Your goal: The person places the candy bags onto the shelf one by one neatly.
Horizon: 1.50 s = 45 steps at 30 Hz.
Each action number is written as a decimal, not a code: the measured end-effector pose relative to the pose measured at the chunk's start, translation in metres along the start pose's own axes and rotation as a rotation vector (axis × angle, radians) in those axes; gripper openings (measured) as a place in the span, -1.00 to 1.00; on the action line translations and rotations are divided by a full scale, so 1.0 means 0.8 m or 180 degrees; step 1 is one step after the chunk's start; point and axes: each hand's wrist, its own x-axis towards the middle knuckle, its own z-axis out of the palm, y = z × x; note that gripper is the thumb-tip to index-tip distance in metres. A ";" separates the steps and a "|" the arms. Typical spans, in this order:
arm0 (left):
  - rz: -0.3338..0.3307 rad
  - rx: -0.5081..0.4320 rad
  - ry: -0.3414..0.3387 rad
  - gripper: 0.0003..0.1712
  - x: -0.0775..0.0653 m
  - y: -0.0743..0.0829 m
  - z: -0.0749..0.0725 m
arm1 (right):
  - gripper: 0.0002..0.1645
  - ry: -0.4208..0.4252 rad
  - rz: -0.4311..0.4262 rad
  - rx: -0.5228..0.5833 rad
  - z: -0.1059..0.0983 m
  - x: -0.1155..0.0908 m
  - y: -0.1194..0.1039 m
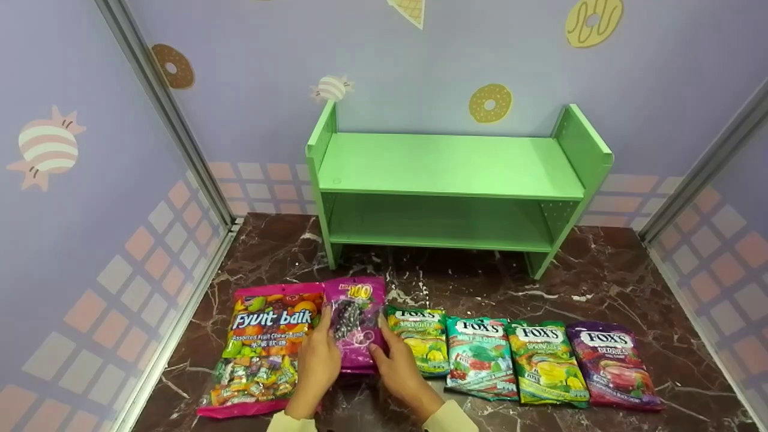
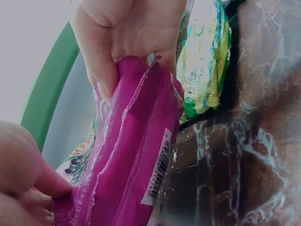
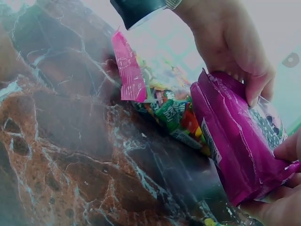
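Both hands grip a purple candy bag [image 1: 354, 336] with a clear window and "100" printed near its top. My left hand [image 1: 318, 360] pinches its left edge and my right hand [image 1: 401, 371] its right edge, thumbs on the front. In the left wrist view the purple bag [image 2: 127, 155] shows its crimped bottom seam and a white barcode label [image 2: 157, 167]. Beside my left hand lies a large Fyvit baik chewy candy bag [image 1: 264, 348]. A yellow-green Fox's bag [image 1: 423, 345] lies just right of my right hand, partly covered by it.
A green two-tier shelf [image 1: 450, 165] stands behind the bags, against the patterned back wall. Further right lie a teal Fox's bag [image 1: 482, 359], another yellow-green Fox's bag [image 1: 547, 363] and a purple Fox's berries bag [image 1: 615, 366] on the dark marbled surface [image 1: 678, 360]. Side walls enclose it.
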 end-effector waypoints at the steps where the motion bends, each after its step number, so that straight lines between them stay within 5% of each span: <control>1: -0.0010 0.0012 0.0012 -0.46 0.000 0.001 -0.001 | -0.29 0.0014 -0.0005 -0.0005 -0.001 0.000 -0.001; 19: 0.0167 -0.0209 0.0098 -0.48 0.002 0.020 -0.001 | -0.30 0.0174 -0.0028 0.0056 -0.018 -0.004 -0.017; 45: 0.0455 -0.0303 0.0274 -0.47 0.006 0.051 0.021 | -0.31 0.0657 -0.0059 0.0213 -0.049 -0.009 -0.028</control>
